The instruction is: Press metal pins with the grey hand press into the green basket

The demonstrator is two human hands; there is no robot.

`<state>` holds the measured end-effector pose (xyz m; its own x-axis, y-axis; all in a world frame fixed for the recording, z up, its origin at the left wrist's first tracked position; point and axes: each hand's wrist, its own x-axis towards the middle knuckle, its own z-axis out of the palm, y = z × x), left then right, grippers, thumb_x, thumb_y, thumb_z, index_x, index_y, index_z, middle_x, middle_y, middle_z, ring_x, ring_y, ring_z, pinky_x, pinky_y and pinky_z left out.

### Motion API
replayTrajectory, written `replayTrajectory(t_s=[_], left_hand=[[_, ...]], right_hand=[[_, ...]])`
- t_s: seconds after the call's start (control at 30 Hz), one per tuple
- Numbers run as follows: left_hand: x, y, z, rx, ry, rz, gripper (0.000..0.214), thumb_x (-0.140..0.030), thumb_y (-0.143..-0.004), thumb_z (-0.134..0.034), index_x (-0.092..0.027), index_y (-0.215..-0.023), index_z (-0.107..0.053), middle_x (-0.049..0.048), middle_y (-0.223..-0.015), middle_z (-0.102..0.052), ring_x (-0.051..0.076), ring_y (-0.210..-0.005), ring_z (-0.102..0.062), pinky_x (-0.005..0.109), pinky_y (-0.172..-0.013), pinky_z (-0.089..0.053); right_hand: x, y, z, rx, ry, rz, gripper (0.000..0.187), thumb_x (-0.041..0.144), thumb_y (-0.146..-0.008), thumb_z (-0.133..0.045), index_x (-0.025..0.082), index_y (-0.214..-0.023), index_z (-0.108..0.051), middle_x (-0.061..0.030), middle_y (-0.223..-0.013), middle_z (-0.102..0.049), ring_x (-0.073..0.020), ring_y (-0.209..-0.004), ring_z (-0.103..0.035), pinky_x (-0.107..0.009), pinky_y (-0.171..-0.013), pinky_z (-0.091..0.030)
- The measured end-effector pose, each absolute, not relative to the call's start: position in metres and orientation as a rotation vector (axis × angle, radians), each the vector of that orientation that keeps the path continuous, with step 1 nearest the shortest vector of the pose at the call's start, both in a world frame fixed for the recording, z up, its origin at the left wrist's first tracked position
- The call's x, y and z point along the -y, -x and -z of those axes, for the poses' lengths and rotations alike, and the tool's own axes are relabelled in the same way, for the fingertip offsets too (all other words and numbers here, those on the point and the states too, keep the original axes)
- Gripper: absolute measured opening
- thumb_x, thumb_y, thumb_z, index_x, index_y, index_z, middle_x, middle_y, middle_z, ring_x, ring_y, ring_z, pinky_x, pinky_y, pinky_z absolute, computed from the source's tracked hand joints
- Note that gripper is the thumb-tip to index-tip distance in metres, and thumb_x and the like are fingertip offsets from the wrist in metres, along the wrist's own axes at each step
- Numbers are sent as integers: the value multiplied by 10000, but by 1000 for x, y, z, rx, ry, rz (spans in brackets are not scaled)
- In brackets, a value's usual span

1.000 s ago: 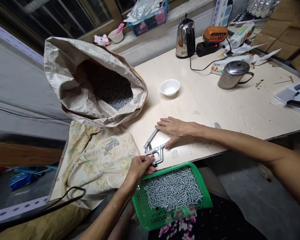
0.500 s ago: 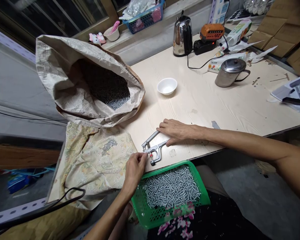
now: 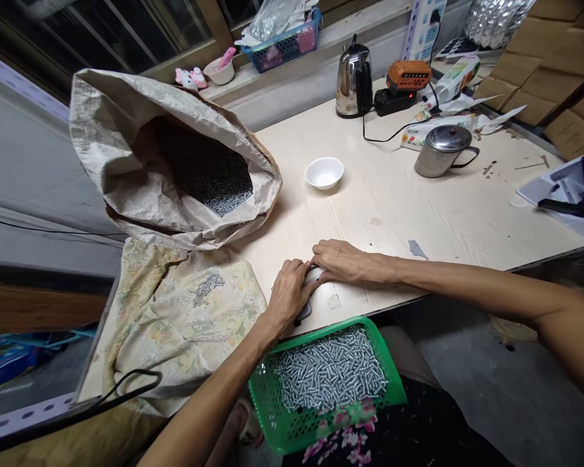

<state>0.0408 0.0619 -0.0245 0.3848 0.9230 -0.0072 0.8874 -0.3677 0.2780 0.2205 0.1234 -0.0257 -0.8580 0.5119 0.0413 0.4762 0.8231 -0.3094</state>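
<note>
on the table (image 3: 394, 201), left hand (image 3: 288, 290) and right hand (image 3: 341, 261) closed around grey pliers (image 3: 313, 274)

The number "20" is showing on the orange battery pack (image 3: 408, 76); other lettering is looking too blurred to read.

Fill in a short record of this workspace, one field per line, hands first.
Left hand: left hand curled over a gray tool, hiding most of it
Right hand: right hand beside the left, at the tool; exact grip hidden
Near edge: green basket holding many small metal pieces
Left side: patterned cloth with a small pile of metal pieces; open sack behind it
Beyond hands: white bowl
Back right: kettle, orange battery, lidded metal mug
</note>
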Motion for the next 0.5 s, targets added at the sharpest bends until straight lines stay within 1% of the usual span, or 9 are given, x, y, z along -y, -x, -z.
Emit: replayTrajectory(t_s=[0.03,0.1,0.2,0.27,0.3,0.37,0.4,0.43,0.5], left_hand=[[-60,-41,25,-1613,-2405,-242,193,-328,-921,-549,-168,-996,-624,64,-898,-613,222,-891,-534,355,-790,-482],[-59,-42,25,-1622,-2409,-257,194,-313,-943,-510,-167,-911,-632,60,-853,-610,213,-867,-540,340,-769,-482],[-60,-41,26,-1632,-2419,-221,197,-312,-943,-512,-167,-911,-641,62,-846,-626,213,-871,-558,343,-773,-499],[-59,-39,28,-1662,-2426,-254,202,-323,-918,-558,-160,-1008,-635,86,-958,-654,233,-948,-572,378,-825,-515],[-56,-38,30,-1682,-2434,-301,238,-321,-908,-577,-155,-1072,-619,109,-1065,-650,248,-1021,-568,405,-872,-513],[-45,-39,35,-1710,-2470,-422,293,-289,-909,-574,-157,-1171,-578,151,-1292,-565,279,-1186,-517,462,-968,-482],[-37,-41,39,-1711,-2493,-473,290,-263,-919,-554,-165,-1191,-567,159,-1369,-510,289,-1253,-478,482,-1004,-462],[-29,-44,42,-1709,-2513,-509,280,-240,-929,-530,-173,-1199,-561,162,-1415,-469,295,-1302,-441,497,-1027,-446],[-13,-53,50,-1700,-2531,-552,272,-222,-939,-504,-185,-1203,-556,162,-1440,-447,305,-1344,-404,521,-1044,-432]], right_hand=[[-122,-219,27,2887,769,-431,261,376,-926,-567,131,-873,-641,-79,-850,-600,-197,-823,-488,-320,-745,-391],[-121,-216,31,2894,752,-413,254,335,-953,-525,140,-833,-636,-68,-816,-603,-188,-791,-487,-313,-729,-385],[-123,-216,35,2881,743,-401,248,337,-953,-523,145,-844,-635,-70,-830,-609,-188,-791,-488,-317,-732,-387],[-127,-221,36,2842,719,-399,271,399,-918,-576,137,-956,-633,-93,-925,-616,-204,-853,-494,-328,-757,-397],[-130,-224,37,2819,698,-405,343,443,-892,-603,130,-1030,-620,-110,-990,-612,-215,-893,-495,-335,-772,-403],[-136,-230,38,2786,672,-431,467,492,-878,-605,116,-1152,-574,-135,-1081,-596,-227,-941,-493,-341,-788,-408],[-139,-231,40,2775,685,-436,463,476,-897,-583,113,-1183,-559,-138,-1096,-594,-226,-942,-494,-340,-788,-405],[-142,-232,42,2768,724,-424,412,431,-920,-559,117,-1187,-560,-134,-1092,-598,-223,-933,-494,-337,-783,-398],[-147,-230,46,2766,834,-348,245,293,-948,-516,135,-1114,-601,-114,-1040,-613,-217,-904,-487,-332,-768,-376]])
